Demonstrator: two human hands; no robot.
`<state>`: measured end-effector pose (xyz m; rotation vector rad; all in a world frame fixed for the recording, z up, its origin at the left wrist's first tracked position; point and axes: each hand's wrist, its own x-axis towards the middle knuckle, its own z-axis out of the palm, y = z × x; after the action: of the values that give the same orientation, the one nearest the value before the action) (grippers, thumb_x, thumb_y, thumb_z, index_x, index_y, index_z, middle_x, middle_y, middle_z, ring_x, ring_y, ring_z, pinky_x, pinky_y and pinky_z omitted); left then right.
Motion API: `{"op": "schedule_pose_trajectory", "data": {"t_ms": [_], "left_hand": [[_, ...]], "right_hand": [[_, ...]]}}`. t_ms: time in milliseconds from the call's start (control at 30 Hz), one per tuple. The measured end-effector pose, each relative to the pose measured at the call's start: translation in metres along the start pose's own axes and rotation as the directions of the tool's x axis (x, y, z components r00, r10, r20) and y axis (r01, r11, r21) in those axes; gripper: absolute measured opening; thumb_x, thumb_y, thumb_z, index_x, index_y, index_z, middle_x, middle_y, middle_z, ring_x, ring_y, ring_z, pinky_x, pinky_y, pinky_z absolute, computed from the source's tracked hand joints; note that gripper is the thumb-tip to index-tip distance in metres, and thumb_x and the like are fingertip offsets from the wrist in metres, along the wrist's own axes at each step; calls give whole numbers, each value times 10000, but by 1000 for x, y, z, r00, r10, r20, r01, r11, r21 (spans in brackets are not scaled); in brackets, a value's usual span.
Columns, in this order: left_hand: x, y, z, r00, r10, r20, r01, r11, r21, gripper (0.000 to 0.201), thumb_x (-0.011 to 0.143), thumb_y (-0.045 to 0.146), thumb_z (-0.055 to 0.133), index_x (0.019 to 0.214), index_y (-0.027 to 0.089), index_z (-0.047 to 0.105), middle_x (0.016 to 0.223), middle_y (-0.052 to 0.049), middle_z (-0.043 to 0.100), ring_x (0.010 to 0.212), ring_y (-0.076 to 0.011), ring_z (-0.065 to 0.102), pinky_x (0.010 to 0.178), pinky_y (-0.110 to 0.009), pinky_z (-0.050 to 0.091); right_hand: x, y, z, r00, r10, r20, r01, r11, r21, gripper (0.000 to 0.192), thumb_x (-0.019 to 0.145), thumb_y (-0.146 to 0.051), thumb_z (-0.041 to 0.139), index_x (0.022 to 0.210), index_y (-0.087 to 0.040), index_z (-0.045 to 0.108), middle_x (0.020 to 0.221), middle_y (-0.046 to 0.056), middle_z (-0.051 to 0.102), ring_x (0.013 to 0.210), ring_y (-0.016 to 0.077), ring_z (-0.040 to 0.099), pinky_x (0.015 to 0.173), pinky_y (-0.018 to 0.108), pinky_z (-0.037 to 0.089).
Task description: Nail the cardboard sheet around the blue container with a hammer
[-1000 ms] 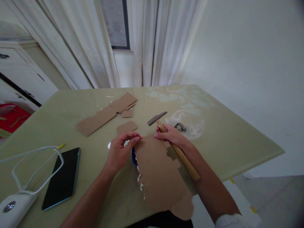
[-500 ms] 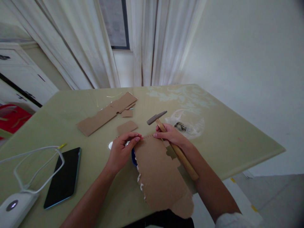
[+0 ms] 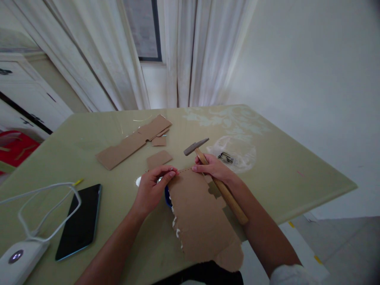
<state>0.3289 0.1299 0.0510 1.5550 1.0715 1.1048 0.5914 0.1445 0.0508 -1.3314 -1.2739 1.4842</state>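
A large piece of cardboard [image 3: 202, 213] lies at the table's near edge, with a row of small dark holes along its far end and white tufts down its left side. My left hand [image 3: 152, 188] is pinched closed at the far left corner; a tiny greyish tip shows at the fingertips, too small to name. My right hand [image 3: 215, 168] has its thumb on the far right corner. It also holds a hammer [image 3: 228, 198], whose wooden handle slants back along my forearm and whose metal head points away. Part of a blue object [image 3: 168, 197] shows under the cardboard's left edge.
Cardboard strips [image 3: 135, 142] and a small cardboard square [image 3: 159, 158] lie farther back. Right of my hand is a clear plastic bag [image 3: 246, 152] with dark, thin pieces. At left are a dark-screened phone [image 3: 78, 221], a white cable [image 3: 49, 184] and a white device [image 3: 22, 261].
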Motion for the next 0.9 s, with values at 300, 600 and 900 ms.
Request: {"op": "schedule_pose_trajectory", "data": {"t_ms": [300, 600, 900], "left_hand": [[0, 1, 0, 999, 39, 3, -40, 999, 31, 193, 935, 392, 741, 964, 236, 851, 973, -46, 858, 922, -219, 797, 872, -300, 619], [0, -1, 0, 1000, 18, -24, -18, 1000, 14, 206, 910, 407, 771, 964, 228, 857, 985, -63, 867, 927, -235, 814, 870, -317, 644], [0, 0, 1, 999, 27, -16, -28, 999, -17, 202, 906, 398, 768, 949, 218, 849, 954, -66, 866, 900, -232, 822, 851, -316, 662]], "right_hand": [[1, 2, 0, 1000, -7, -5, 7, 1000, -28, 535, 621, -476, 977, 914, -217, 612, 805, -35, 600, 705, 140, 545, 615, 276, 411], [2, 3, 0, 1000, 14, 7, -14, 1000, 5, 524, 626, -438, 975, 928, -223, 604, 778, -45, 585, 664, 130, 519, 582, 269, 379], [2, 3, 0, 1000, -2, 2, 2, 1000, -22, 515, 647, -457, 959, 932, -225, 600, 794, -41, 590, 667, 131, 524, 580, 266, 387]]}}
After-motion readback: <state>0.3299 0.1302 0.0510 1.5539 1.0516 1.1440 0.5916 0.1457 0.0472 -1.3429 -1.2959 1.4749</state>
